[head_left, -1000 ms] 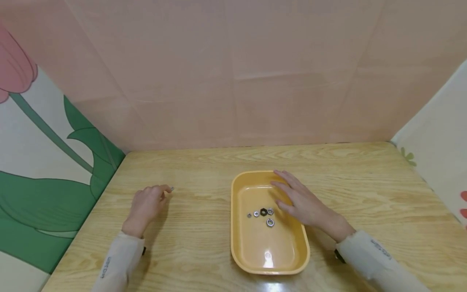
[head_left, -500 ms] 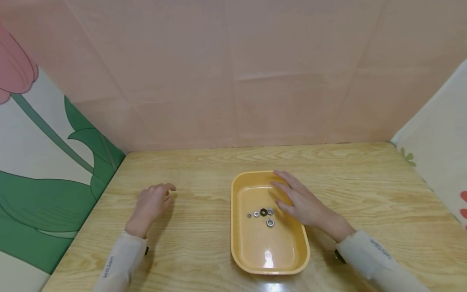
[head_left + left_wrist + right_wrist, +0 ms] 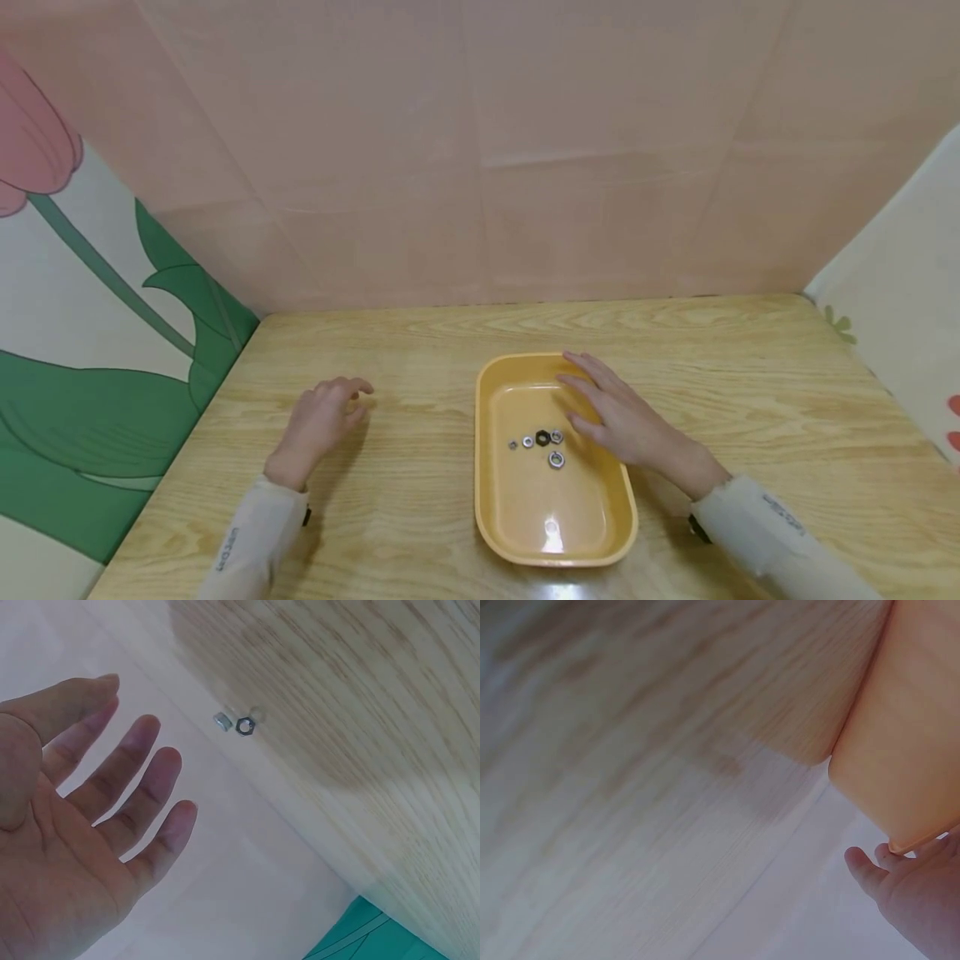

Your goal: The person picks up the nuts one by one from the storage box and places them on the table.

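My left hand (image 3: 322,419) hovers over the left part of the table, fingers loosely bent and apart. The left wrist view shows the same left hand (image 3: 82,795) holding nothing; beyond its fingertips lie a silver nut (image 3: 223,721) and a hex nut (image 3: 240,730) on the wood. In the head view those two cannot be made out. A yellow tray (image 3: 525,517) holds several nuts, among them a black nut (image 3: 543,437) and a larger silver nut (image 3: 556,459). Across its right rim rests my right hand (image 3: 630,417), fingers spread; the right wrist view shows fingertips (image 3: 864,868) by a tray corner.
The wood-grain table (image 3: 405,500) ends at a pinkish backdrop (image 3: 480,167). A flower-print panel (image 3: 97,417) borders the left side, and a pale printed panel (image 3: 900,292) the right.
My left hand has shifted right, and its thumb and index finger have parted. A small nut seen at its fingertips one second ago no longer shows in the head view. The right hand stays put.
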`<state>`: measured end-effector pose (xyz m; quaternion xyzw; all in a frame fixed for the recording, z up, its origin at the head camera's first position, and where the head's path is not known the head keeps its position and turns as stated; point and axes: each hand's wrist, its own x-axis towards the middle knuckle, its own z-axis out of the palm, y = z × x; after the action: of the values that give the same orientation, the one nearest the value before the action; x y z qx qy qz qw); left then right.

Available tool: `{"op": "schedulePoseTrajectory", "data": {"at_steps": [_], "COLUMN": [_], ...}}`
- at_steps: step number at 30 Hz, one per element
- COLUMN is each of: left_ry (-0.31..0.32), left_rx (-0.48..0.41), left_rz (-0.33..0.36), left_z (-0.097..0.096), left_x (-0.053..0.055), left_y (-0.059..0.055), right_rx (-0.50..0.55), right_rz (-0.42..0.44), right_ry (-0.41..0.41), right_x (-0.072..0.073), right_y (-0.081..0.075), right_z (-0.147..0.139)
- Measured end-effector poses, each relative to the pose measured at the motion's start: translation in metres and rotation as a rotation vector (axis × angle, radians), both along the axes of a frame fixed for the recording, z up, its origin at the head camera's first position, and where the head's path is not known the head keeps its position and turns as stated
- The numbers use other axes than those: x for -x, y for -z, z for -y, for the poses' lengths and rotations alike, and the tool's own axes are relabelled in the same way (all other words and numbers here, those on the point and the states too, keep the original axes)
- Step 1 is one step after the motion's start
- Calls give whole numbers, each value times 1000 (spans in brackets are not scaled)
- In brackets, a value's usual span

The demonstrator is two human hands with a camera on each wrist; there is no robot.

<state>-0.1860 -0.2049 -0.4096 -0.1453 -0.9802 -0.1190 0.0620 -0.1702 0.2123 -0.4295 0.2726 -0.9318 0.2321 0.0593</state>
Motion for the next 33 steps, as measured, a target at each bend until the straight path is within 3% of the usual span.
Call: {"op": "schedulePoseTrajectory", "data": {"at_steps": [33], "left_ry": [49], "left_rx": [-5], "left_rz": [-36], "left_z": [-22], "left_x": [-3], "left_y": [-12], "right_rx": [-7], "right_rz": [3], "right_ry": [6], "right_x": [0], "right_y": [1], "right_z": [0]}}
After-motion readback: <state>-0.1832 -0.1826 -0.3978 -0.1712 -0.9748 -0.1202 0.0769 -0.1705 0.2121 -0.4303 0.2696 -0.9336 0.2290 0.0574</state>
